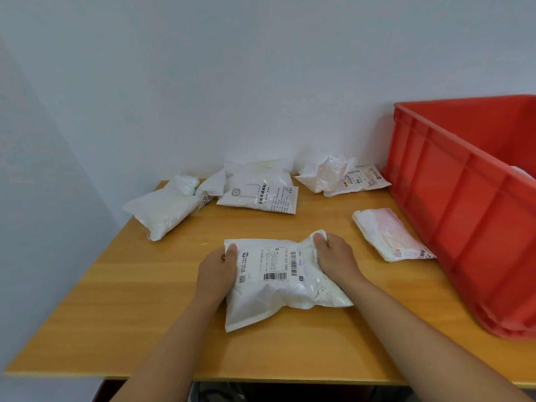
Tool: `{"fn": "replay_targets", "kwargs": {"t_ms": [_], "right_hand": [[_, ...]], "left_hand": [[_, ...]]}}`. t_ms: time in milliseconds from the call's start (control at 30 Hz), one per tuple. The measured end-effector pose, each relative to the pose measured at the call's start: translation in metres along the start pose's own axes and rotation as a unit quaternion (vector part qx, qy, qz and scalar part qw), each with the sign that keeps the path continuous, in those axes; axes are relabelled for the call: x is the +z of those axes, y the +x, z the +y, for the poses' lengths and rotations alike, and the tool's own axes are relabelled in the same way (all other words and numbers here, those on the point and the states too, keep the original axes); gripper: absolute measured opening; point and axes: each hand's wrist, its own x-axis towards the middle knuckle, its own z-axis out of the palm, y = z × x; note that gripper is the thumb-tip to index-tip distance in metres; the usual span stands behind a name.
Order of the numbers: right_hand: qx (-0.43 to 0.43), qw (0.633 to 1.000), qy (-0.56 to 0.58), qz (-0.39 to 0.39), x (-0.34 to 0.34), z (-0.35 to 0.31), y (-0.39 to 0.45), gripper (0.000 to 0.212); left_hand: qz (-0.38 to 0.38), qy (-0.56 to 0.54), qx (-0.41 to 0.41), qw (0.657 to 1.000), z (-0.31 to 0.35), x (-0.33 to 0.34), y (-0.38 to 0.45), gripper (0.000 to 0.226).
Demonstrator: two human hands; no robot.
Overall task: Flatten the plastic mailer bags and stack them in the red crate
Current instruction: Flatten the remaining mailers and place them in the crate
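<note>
On the wooden surface a white mailer bag lies near the front edge, label side up, with barcodes showing; it is still puffy and creased, its near corner resting flat on the wood. The left hand grips the bag's left edge, thumb on top and fingers curled under the plastic; the right hand grips the upper right corner, fingers closed around a bunched fold of the bag.

The red crate stands at the right side of the surface, its ribbed wall facing the bags; a bit of white shows over its rim, too little to tell what it is. Just beside the crate's wall lies a folded white-and-pink bag, apart from the held bag.

Along the back, near the white wall, lie more bags: a plump unprinted one at the far left corner; a printed one in the middle, with a smaller crumpled piece tucked between it and the plump one; and a crumpled bag lying on a flat labelled bag, close to the crate's far corner.
</note>
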Motion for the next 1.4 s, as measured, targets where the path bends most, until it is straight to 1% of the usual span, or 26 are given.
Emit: {"fn": "replay_targets", "kwargs": {"t_ms": [33, 67, 100, 133, 167, 200, 233, 300, 333, 367, 400, 433, 467, 500, 533, 600, 700, 767, 833, 1233, 1400], "right_hand": [[0.001, 0.999, -0.034, -0.012, -0.002, 0.002, 0.002, 0.038], [0.004, 0.998, -0.064, -0.023, -0.005, 0.003, 0.003, 0.036], [0.008, 0.995, -0.093, -0.033, -0.007, 0.005, 0.006, 0.035], [0.01, 0.991, -0.123, -0.045, -0.009, 0.006, 0.008, 0.035], [0.012, 0.986, -0.158, -0.06, -0.01, 0.006, 0.01, 0.034], [0.012, 0.978, -0.197, -0.07, -0.01, 0.003, 0.01, 0.033], [0.006, 0.969, -0.238, -0.07, -0.011, 0.0, 0.01, 0.033], [-0.047, 0.954, -0.293, -0.034, -0.013, -0.009, 0.005, 0.04], [-0.094, 0.95, -0.296, -0.019, -0.014, -0.014, 0.001, 0.044], [-0.146, 0.947, -0.286, -0.027, -0.015, -0.022, -0.005, 0.047], [-0.19, 0.939, -0.278, -0.067, -0.016, -0.029, -0.01, 0.05], [-0.219, 0.926, -0.278, -0.128, -0.017, -0.034, -0.016, 0.053], [-0.237, 0.908, -0.287, -0.193, -0.014, -0.039, -0.02, 0.055], [-0.24, 0.89, -0.297, -0.248, -0.012, -0.038, -0.023, 0.057], [-0.239, 0.88, -0.298, -0.282, -0.01, -0.037, -0.024, 0.06], [-0.233, 0.873, -0.298, -0.308, -0.007, -0.028, -0.023, 0.071], [-0.242, 0.861, -0.323, -0.31, -0.005, -0.015, -0.023, 0.097], [-0.248, 0.856, -0.331, -0.309, -0.003, -0.01, -0.022, 0.108], [-0.255, 0.856, -0.331, -0.304, 0.0, -0.005, -0.021, 0.113], [-0.261, 0.861, -0.328, -0.288, 0.008, 0.004, -0.022, 0.118], [-0.263, 0.863, -0.329, -0.278, 0.011, 0.006, -0.022, 0.114]], "left_hand": [[0.009, 0.042, 0.012, 0.999, 0.002, 0.0, -0.001, 0.031], [0.027, 0.081, 0.037, 0.996, 0.004, 0.0, -0.003, 0.028], [0.046, 0.114, 0.086, 0.989, 0.008, 0.001, -0.006, 0.036], [0.055, 0.14, 0.152, 0.977, 0.015, 0.003, -0.009, 0.045], [0.041, 0.171, 0.213, 0.961, 0.023, 0.006, -0.012, 0.05], [0.003, 0.196, 0.26, 0.946, 0.03, 0.01, -0.014, 0.055], [-0.054, 0.215, 0.278, 0.935, 0.036, 0.015, -0.016, 0.056], [-0.162, 0.234, 0.257, 0.924, 0.038, 0.024, -0.016, 0.054], [-0.191, 0.231, 0.241, 0.923, 0.036, 0.028, -0.014, 0.053], [-0.203, 0.222, 0.231, 0.925, 0.032, 0.03, -0.011, 0.054], [-0.208, 0.212, 0.23, 0.927, 0.029, 0.032, -0.009, 0.059], [-0.208, 0.204, 0.235, 0.927, 0.026, 0.034, -0.009, 0.064], [-0.203, 0.2, 0.247, 0.926, 0.023, 0.033, -0.008, 0.067], [-0.2, 0.201, 0.263, 0.922, 0.019, 0.034, -0.009, 0.065], [-0.197, 0.209, 0.28, 0.916, 0.017, 0.036, -0.01, 0.059], [-0.198, 0.235, 0.286, 0.908, 0.018, 0.036, -0.016, 0.052], [-0.199, 0.272, 0.275, 0.9, 0.021, 0.037, -0.022, 0.052], [-0.193, 0.286, 0.278, 0.897, 0.022, 0.037, -0.023, 0.053], [-0.193, 0.298, 0.275, 0.894, 0.021, 0.038, -0.023, 0.055], [-0.206, 0.293, 0.26, 0.897, 0.014, 0.046, -0.023, 0.06], [-0.207, 0.285, 0.26, 0.899, 0.01, 0.048, -0.021, 0.061]]}}
